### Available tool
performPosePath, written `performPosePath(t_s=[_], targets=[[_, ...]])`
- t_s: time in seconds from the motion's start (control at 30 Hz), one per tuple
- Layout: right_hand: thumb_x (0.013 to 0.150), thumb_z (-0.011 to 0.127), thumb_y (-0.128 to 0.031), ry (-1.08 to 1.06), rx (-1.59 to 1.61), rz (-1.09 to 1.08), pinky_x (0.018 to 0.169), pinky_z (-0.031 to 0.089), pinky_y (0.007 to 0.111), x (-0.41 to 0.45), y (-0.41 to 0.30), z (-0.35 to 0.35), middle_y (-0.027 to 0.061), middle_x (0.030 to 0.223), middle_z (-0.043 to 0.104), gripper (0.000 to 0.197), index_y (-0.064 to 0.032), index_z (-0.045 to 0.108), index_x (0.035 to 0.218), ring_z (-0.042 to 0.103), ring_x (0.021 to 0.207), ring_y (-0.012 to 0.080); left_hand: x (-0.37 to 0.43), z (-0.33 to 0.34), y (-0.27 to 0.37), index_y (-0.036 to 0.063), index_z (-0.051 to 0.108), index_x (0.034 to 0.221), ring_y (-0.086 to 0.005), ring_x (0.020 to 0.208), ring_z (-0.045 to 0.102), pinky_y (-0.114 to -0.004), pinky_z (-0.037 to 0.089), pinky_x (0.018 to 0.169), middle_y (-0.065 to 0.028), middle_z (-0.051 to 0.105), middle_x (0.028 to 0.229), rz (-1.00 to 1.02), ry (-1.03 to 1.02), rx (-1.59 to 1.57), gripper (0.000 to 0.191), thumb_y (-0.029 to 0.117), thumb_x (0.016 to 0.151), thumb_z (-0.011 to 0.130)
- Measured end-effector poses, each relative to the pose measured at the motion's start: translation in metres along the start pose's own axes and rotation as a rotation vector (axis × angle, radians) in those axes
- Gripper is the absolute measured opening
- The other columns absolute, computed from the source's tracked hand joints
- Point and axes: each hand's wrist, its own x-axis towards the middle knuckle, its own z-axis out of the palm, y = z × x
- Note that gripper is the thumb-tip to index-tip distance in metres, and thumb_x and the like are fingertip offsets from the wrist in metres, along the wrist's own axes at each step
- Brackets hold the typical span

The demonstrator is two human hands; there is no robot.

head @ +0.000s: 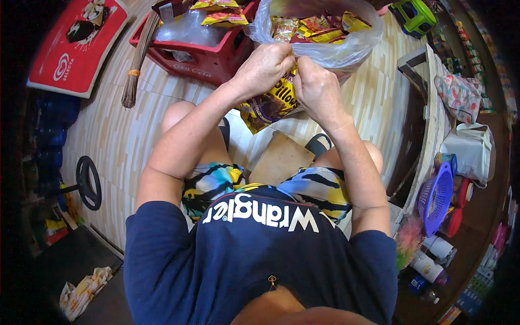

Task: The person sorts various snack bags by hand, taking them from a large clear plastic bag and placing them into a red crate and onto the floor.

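A yellow and dark Pillows snack bag (268, 103) hangs between both hands, slanting down to the lower left. At its upper end my left hand (266, 67) pinches one side with curled fingers. Close beside it, my right hand (319, 87) grips the other side in a fist. Whether the bag is torn at the top is hidden by my fingers. Just beyond the hands stands a clear plastic bag (357, 48) with its mouth wide, holding several foil snack packs (321, 30). To its left is a red Coca-Cola crate (203, 61) with plastic and snack packs (225, 18) on top.
A stick broom (140, 61) leans against the crate. A red Selecta panel (77, 44) is at upper left. On the right, a wooden bench (432, 109) borders a purple basket (436, 199) and a white bag (467, 150). Brown cardboard (280, 156) lies between the knees.
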Motion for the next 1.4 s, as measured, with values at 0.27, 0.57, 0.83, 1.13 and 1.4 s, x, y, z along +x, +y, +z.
performPosePath(t_s=[0.27, 0.57, 0.83, 1.13, 1.4], targets=[[0.075, 0.05, -0.005, -0.026, -0.047, -0.026, 0.057, 0.048, 0.044, 0.0, 0.004, -0.003, 0.0196, 0.067, 0.057, 0.007, -0.0002, 0.046, 0.078, 0.059, 0.063, 0.0358, 0.0, 0.003, 0.005, -0.0055, 0.052, 0.081, -0.0367, 0.068, 0.057, -0.039, 0.043, 0.058, -0.0238, 0.054, 0.071, 0.048, 0.019, 0.035, 0.02, 0.014, 0.082, 0.049], [0.077, 0.049, -0.006, -0.02, 0.047, -0.016, 0.059, 0.043, 0.047, 0.0, 0.004, -0.004, 0.0218, 0.065, 0.054, 0.006, -0.0004, 0.046, 0.076, 0.055, 0.065, 0.0391, 0.001, 0.0, 0.005, -0.0046, 0.053, 0.081, -0.0358, 0.067, 0.057, -0.038, 0.044, 0.058, -0.0225, 0.055, 0.07, 0.045, 0.02, 0.031, 0.019, 0.014, 0.082, 0.049], [0.077, 0.049, -0.006, -0.034, 0.038, 0.0, 0.059, 0.043, 0.046, 0.001, 0.005, -0.004, 0.0218, 0.069, 0.054, 0.007, -0.0002, 0.046, 0.075, 0.055, 0.069, 0.0392, 0.0, 0.0, 0.006, -0.0047, 0.053, 0.082, -0.0347, 0.066, 0.058, -0.037, 0.045, 0.058, -0.022, 0.055, 0.071, 0.079, 0.046, 0.05, 0.018, 0.013, 0.083, 0.049], [0.074, 0.048, -0.005, -0.087, 0.027, 0.008, 0.064, 0.046, 0.046, 0.001, 0.005, -0.009, 0.0231, 0.072, 0.058, 0.009, 0.0023, 0.048, 0.08, 0.058, 0.072, 0.0381, 0.002, 0.0, 0.004, -0.0043, 0.053, 0.082, -0.0311, 0.065, 0.058, -0.036, 0.044, 0.058, -0.0205, 0.055, 0.069, 0.03, -0.007, 0.023, 0.019, 0.014, 0.083, 0.048], [0.073, 0.047, -0.003, -0.123, 0.027, 0.037, 0.065, 0.046, 0.047, 0.001, 0.006, -0.011, 0.0247, 0.073, 0.057, 0.009, 0.0037, 0.049, 0.079, 0.058, 0.072, 0.0396, 0.002, 0.002, 0.002, -0.0046, 0.054, 0.084, -0.0268, 0.063, 0.057, -0.035, 0.044, 0.059, -0.0195, 0.056, 0.07, 0.013, -0.043, -0.019, 0.019, 0.014, 0.084, 0.048]])
